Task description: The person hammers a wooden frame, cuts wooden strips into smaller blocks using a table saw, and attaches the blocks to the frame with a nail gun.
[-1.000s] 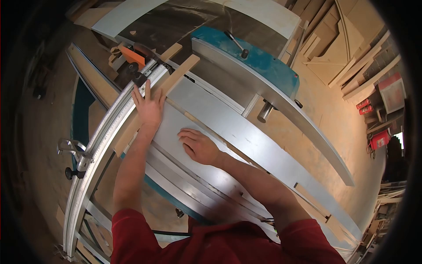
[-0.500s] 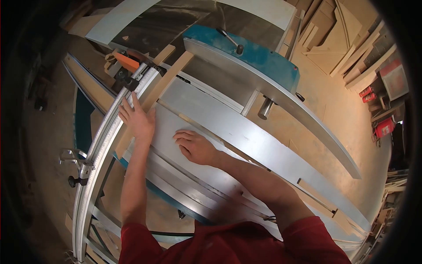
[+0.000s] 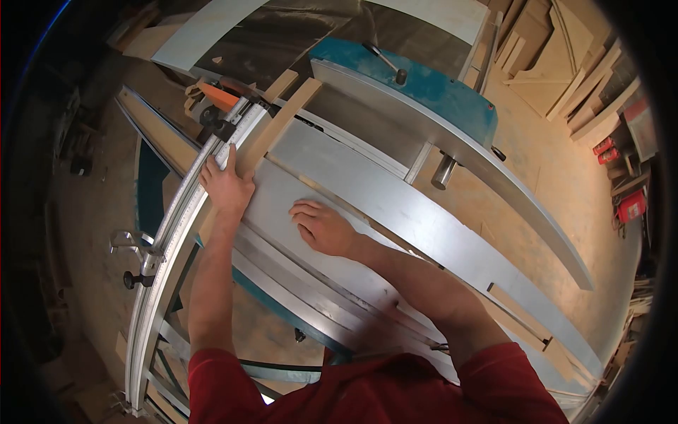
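My left hand (image 3: pixel 227 189) lies across a long wooden strip (image 3: pixel 272 134) and the metal fence (image 3: pixel 185 187) with its measuring scale. Its fingers reach over the fence, the index finger stretched along it, while the thumb sits at the strip's near edge, holding the strip against the fence. Part of the strip is hidden under this hand. My right hand (image 3: pixel 323 227) rests on the grey metal table (image 3: pixel 272 187) of a saw, fingers curled in and nothing visible in them. A black stop (image 3: pixel 220 128) is mounted on the fence just beyond my left fingertips.
A teal guard (image 3: pixel 417 88) with a black-knobbed lever stands beyond the table, a long curved metal rail (image 3: pixel 522 219) along its near side. A clamp-like bracket (image 3: pixel 133 242) juts from the fence's left. Wood offcuts (image 3: pixel 590 99) lean at upper right; red containers (image 3: pixel 631 206) stand below.
The whole view has shifted slightly to the right. My left fingers have drawn in closer over the fence; my right hand stays curled on the table.
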`<state>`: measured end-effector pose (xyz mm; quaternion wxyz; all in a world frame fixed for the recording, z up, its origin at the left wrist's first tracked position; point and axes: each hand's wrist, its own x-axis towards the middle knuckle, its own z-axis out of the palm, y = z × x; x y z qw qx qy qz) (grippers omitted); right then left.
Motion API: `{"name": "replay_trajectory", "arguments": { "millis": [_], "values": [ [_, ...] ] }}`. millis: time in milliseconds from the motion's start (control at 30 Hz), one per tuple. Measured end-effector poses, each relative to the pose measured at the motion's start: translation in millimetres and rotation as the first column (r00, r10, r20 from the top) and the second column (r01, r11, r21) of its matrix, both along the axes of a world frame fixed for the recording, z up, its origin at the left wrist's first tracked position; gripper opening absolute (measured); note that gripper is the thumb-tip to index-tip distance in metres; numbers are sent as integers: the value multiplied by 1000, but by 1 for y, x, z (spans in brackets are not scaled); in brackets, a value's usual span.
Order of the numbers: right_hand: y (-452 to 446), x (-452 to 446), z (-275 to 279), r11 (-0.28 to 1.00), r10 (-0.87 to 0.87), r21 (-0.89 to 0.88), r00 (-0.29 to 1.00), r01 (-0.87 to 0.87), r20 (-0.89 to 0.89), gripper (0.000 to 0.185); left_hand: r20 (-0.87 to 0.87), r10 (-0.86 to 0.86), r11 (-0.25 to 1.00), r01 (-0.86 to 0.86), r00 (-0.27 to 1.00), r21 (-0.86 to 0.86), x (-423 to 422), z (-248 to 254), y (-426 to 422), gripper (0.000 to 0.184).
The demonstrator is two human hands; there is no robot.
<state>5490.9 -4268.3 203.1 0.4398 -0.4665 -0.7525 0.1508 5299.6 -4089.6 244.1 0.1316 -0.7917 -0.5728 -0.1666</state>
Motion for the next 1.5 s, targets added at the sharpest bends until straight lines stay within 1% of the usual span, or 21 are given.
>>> {"name": "replay_trajectory", "arguments": {
  "millis": [100, 233, 300, 367, 467, 600, 667, 800, 867, 1000, 1300, 1500],
  "values": [
    [6, 2, 2, 999, 41, 7, 999, -41, -18, 12, -20, 19, 1000, -19, 1000, 2, 2, 0, 1, 78],
    [10, 2, -1, 999, 52, 7, 998, -52, -25, 12, -27, 14, 1000, -13, 1000, 7, 0, -5, 6, 78],
    [14, 1, -2, 998, 67, 12, 997, -66, -35, 11, -32, 39, 999, -40, 999, -28, 1, -6, 8, 78],
    [16, 1, -3, 998, 68, 12, 997, -68, -44, 11, -59, 80, 996, -83, 995, -40, 1, -7, 11, 77],
    [22, 1, -6, 998, 58, 12, 998, -58, -9, 11, -47, 89, 994, -92, 995, -56, 0, -11, 15, 76],
    [27, -1, -11, 997, 73, 1, 997, -73, -20, 12, -36, 100, 991, -103, 994, -82, -3, -15, 20, 77],
    [30, -1, -11, 997, 73, -16, 996, -73, -44, 12, -64, 121, 989, -126, 991, -74, -2, -17, 23, 78],
    [35, 0, -12, 996, 80, -40, 996, -82, -33, 12, -57, 142, 986, -146, 988, -77, -5, -21, 28, 79],
    [35, 1, -13, 993, 90, -78, 996, -92, -26, 11, -31, 118, 986, -121, 992, -111, -9, -21, 33, 78],
    [32, 1, -14, 995, 82, -64, 997, -82, -15, 11, -36, 142, 980, -146, 989, -132, -12, -24, 36, 78],
    [24, 1, -8, 996, 77, -45, 997, -76, 19, 13, 11, 124, 989, -123, 992, -83, -11, -19, 29, 76],
    [13, 0, 1, 997, 54, -52, 998, -53, 28, 12, 53, 74, 996, -71, 996, -44, -10, -12, 19, 74]
  ]
}}
